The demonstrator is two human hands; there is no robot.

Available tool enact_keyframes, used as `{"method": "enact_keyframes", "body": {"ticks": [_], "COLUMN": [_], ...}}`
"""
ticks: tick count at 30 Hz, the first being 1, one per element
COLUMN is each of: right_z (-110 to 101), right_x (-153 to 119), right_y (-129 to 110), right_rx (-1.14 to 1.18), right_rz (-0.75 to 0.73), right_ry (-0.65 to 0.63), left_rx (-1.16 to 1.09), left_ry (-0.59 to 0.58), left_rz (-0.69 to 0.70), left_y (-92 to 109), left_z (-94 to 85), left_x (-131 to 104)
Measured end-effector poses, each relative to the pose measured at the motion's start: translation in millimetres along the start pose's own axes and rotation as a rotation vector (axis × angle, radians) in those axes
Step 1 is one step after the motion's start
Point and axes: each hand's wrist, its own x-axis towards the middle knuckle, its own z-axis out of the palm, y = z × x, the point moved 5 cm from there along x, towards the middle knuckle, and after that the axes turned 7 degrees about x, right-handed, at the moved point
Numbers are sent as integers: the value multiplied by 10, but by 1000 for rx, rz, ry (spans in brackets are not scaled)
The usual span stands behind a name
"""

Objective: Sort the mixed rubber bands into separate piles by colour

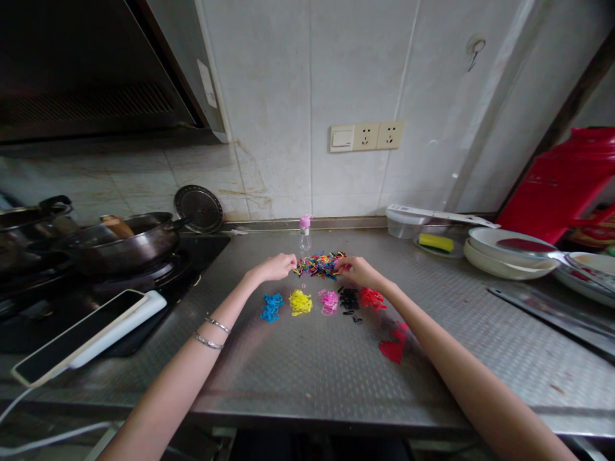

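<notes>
A long mixed pile of small coloured plastic loops (pixel 319 265), perhaps pins or bands, lies on the metal counter. At its left end, my left hand (pixel 277 267) is closed in a pinch; what the fingertips hold is too small to make out. My right hand (pixel 359 271) has its fingers bent together at the pile's right end, their tips partly hidden. In front of the pile sit sorted heaps: blue loops (pixel 272 307), yellow loops (pixel 300 302), pink loops (pixel 329 302), black loops (pixel 349 301) and red loops (pixel 373 298). A lone pale loop (pixel 303 285) lies between.
Behind the pile stands a clear bottle with a pink top (pixel 305 234). A red scrap (pixel 394 344) lies near my right forearm. On the left are a pan (pixel 125 240) on the stove and a phone (pixel 86 333); on the right, bowls (pixel 509 256), a knife (pixel 552 317) and a red flask (pixel 562 186).
</notes>
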Motion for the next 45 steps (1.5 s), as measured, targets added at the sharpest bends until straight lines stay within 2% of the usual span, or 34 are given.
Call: {"method": "enact_keyframes", "body": {"ticks": [3, 6, 11, 14, 18, 24, 29, 35, 42, 45], "right_z": [27, 113, 376, 521, 516, 284, 260, 281, 356, 453], "right_x": [15, 19, -67, -126, -119, -3, 26, 8, 42, 110], "right_y": [-160, -435, -924, -1063, -1019, -618, -435, -474, -589, -637], "right_rx": [4, 48, 103, 89, 110, 144, 123, 84, 57, 24], "right_rz": [-26, -114, -257, -264, -252, -155, -117, -131, -172, -193], "right_ry": [12, 4, -95, -166, -153, -31, -23, -41, -88, -161], "left_rx": [-85, -199, -429, -523, -602, -625, -617, -587, -591, -588], "left_ry": [16, -4, -81, -115, -200, -351, -445, -507, -495, -469], "left_rz": [25, 34, 63, 86, 80, 120, 154, 138, 134, 121], "left_y": [-20, -51, -126, -167, -159, 75, 233, 209, 163, 106], "left_z": [-6, -5, 42, 60, 59, 82, 196, 275, 230, 195], "left_x": [12, 13, 17, 19, -7, -71, -85, -83, -93, -101]}}
